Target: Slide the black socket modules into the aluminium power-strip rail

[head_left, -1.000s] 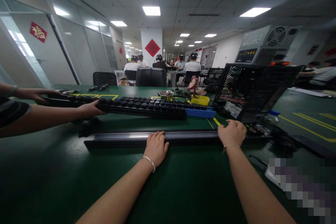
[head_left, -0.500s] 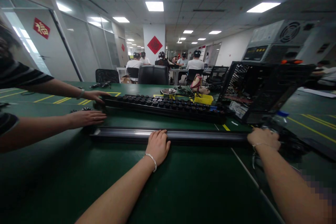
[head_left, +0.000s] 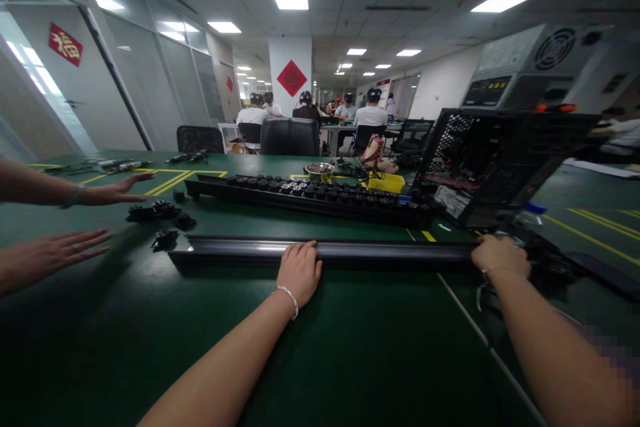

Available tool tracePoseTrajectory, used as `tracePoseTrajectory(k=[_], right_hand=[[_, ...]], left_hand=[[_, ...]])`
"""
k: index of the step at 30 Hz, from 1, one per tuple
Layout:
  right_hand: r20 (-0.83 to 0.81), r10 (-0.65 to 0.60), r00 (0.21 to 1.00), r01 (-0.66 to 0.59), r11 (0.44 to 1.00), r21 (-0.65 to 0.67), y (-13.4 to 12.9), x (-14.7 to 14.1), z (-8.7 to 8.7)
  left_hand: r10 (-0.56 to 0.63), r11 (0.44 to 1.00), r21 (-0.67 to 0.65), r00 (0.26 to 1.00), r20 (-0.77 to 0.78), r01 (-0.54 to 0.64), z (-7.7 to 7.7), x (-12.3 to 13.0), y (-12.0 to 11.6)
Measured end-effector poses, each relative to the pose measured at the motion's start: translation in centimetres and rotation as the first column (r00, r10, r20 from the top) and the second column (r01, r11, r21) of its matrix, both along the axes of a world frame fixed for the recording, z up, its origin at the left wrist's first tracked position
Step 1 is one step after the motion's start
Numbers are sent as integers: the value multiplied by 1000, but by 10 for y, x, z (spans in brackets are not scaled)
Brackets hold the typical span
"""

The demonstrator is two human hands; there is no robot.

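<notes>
A long black channel-shaped rail [head_left: 225, 252] lies crosswise on the green table in front of me. My left hand [head_left: 300, 270] grips it near its middle, fingers together over the far edge and thumb on the near side. At the rail's right end my right hand [head_left: 501, 257] is closed around it, partly hiding that end. Behind it, roughly parallel, sits a second long black rail [head_left: 300, 203] filled with rows of small dark round parts. Several small black parts [head_left: 153, 211] lie loose beyond the rail's left end.
A co-worker's open hands [head_left: 113, 193] reach in from the left, touching nothing. At the right stands an open black computer case [head_left: 505, 167] with a power supply [head_left: 530, 60] on top. A yellow tray [head_left: 387, 183] and a round metal dish [head_left: 320, 169] are behind the rails.
The co-worker's hands have drawn back leftward from the rails' left ends, uncovering the loose black parts. My hands keep their places on the near rail; the view has tilted slightly.
</notes>
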State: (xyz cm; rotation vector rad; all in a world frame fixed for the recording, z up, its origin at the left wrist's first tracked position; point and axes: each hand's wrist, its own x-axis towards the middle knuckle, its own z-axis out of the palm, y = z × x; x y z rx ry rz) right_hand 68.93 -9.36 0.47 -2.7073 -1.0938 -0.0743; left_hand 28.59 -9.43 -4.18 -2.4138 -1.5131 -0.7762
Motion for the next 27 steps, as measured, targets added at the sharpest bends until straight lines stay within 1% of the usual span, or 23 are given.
tracePoseTrajectory(k=[7,14,20,27], right_hand=[[25,53,998,-52,999,-7,3,3,0],[56,83,995,-83,997,1,7,-3,-4],[55,113,992,-114,994,4,7,-12,-3],[36,54,998,-55,998,44,3,-36,-3]], left_hand=[[-6,1000,-2,1000,2,6,1,1,0],[-3,1000,-14,1000,7,3,1,1,0],[1,1000,-14,1000,8,-1,1,1,0],[8,1000,-15,1000,6,-8,1,1,0]])
